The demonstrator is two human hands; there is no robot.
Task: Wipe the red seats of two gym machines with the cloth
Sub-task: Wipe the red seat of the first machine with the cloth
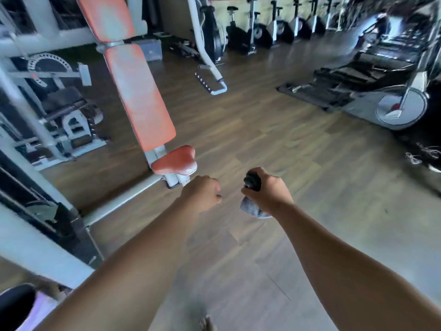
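A person stands on the wood floor (274, 144) of a gym, both bare arms stretched forward, a few steps short of a weight machine (35, 130) with red padding. The right hand (268, 191) is clenched around a grey cloth (253, 207), which is bunched into a wad so that one end hangs below the fist and a darker end pokes out above the thumb; gripped this way it looks ready to be pressed flat on a pad rather than dragged loose. The left hand (201, 195) is curled into a loose fist and holds nothing, apparently kept free to steady the body or the frame. The small red seat (175, 161) sits just beyond the left hand, at the foot of the long red backrest (140, 96) that slopes up and away toward the top left; neither hand touches either pad. The cloth is near the seat's front edge but apart from it, off its right side. Judged from this, the wipe of this seat is not under way at this moment, and the next move would be a short reach to the left to lay the cloth on the pad. Exercise bikes (260, 29) line the far wall and a treadmill (358, 75) stands at the right. The picture is blurred, so dust or moisture on the padding cannot be judged.
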